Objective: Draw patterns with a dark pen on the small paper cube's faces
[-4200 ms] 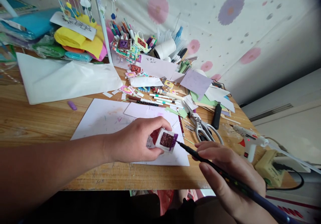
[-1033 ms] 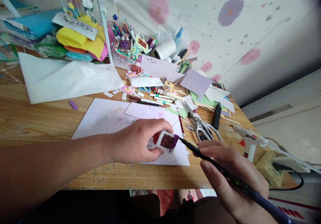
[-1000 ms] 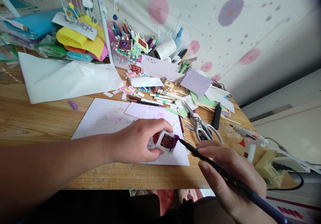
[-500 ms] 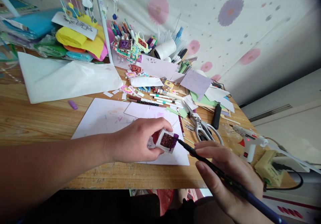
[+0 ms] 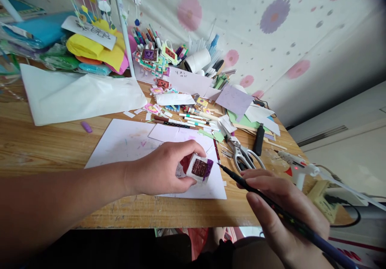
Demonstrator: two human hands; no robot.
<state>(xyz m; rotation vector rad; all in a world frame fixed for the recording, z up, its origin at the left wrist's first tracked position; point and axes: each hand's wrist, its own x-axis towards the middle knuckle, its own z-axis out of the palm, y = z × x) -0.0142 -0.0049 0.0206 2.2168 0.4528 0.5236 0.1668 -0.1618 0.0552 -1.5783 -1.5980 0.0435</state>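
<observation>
Here's the broad yellow-brown wooden table [image 5: 54, 148], and on it the large white paper sheet [image 5: 111, 148], flecked with colour; in over that sheet from its left comes the left hand [image 5: 169, 166], placed much as half a second ago, wrist straight, forefinger above and thumb below, narrowed on the block; off the sheet's right side, the right hand [image 5: 295, 198] has pulled slightly away, fingers curled, closed with the thumb around the slim black pen with bright little specks [image 5: 291, 220]; its tip, at the purple half a second ago, now sits just beside it, apart; and there's the small white block with a dark brown square on its face [image 5: 199, 167], held above the sheet's right part, its purple strip [image 5: 208, 169] fuller than four seconds back.
</observation>
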